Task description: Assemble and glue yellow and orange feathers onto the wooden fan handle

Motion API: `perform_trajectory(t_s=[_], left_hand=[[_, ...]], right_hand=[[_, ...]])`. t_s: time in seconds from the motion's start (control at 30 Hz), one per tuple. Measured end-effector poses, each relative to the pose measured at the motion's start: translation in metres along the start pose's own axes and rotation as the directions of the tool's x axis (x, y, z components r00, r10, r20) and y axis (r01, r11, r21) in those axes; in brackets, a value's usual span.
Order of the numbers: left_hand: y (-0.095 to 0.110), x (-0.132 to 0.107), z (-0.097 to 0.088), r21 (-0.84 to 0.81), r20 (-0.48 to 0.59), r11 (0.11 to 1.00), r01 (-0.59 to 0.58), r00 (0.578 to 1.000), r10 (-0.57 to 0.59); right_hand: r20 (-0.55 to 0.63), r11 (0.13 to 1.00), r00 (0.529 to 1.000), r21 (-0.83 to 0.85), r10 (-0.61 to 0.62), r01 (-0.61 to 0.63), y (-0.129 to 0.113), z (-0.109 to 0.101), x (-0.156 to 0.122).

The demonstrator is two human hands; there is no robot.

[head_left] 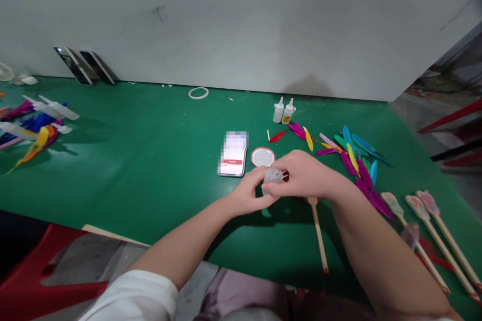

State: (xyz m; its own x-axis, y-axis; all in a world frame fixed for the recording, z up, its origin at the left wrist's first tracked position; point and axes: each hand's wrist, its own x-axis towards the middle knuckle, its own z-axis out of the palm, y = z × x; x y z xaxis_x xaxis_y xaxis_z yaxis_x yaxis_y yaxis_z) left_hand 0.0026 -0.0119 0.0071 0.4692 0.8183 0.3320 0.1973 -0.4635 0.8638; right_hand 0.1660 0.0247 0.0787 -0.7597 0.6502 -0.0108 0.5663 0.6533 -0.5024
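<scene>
Closest to me is a white sleeve [139, 295]. The left hand [246, 194] and right hand [304, 174] curl their fingers nearly closed around a clear plastic piece [271, 176] between them. A stick [318, 235] shows below the right fingers; beyond the fingertips lie a disc [263, 157], a phone [232, 158] leftward, feathers [354, 158] rightward, and farther, two bottles [288, 112].

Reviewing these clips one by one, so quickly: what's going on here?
A person's left hand and right hand meet over a green table, holding a small translucent object, hard to identify. A wooden stick lies on the near side. A lit phone lies beyond the left hand, two white bottles stand farther back, and coloured feathers lie to the right.
</scene>
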Motion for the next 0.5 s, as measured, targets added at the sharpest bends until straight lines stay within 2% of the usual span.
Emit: perform_trajectory(t_s=[0.1, 0.17, 0.27, 0.33, 0.4, 0.5], left_hand=[[0.000, -0.001, 0.000, -0.045, -0.015, 0.999, 0.003, 1.000, -0.004], [-0.002, -0.001, -0.002, -0.142, -0.058, 0.987, 0.073, 0.995, -0.082], [-0.006, 0.001, -0.005, -0.353, -0.163, 0.923, 0.154, 0.961, -0.223], [-0.010, 0.004, -0.008, -0.468, -0.285, 0.878, 0.101, 0.923, -0.258], [-0.012, 0.007, -0.011, -0.529, -0.408, 0.848, 0.018, 0.871, -0.273], [-0.013, 0.011, -0.016, -0.558, -0.486, 0.829, -0.034, 0.823, -0.293]], right_hand=[[0.033, 0.995, 0.999, 0.100, 0.008, -0.011, 0.003, -0.001, 0.002], [0.008, 0.981, 1.000, 0.194, 0.023, -0.024, 0.005, -0.001, 0.005], [-0.101, 0.936, 0.989, 0.344, 0.113, -0.072, 0.011, -0.003, 0.009], [-0.223, 0.914, 0.951, 0.388, 0.215, -0.116, 0.019, -0.007, 0.009], [-0.333, 0.907, 0.891, 0.386, 0.310, -0.171, 0.028, -0.012, 0.007], [-0.413, 0.911, 0.829, 0.325, 0.377, -0.253, 0.038, -0.018, 0.005]])
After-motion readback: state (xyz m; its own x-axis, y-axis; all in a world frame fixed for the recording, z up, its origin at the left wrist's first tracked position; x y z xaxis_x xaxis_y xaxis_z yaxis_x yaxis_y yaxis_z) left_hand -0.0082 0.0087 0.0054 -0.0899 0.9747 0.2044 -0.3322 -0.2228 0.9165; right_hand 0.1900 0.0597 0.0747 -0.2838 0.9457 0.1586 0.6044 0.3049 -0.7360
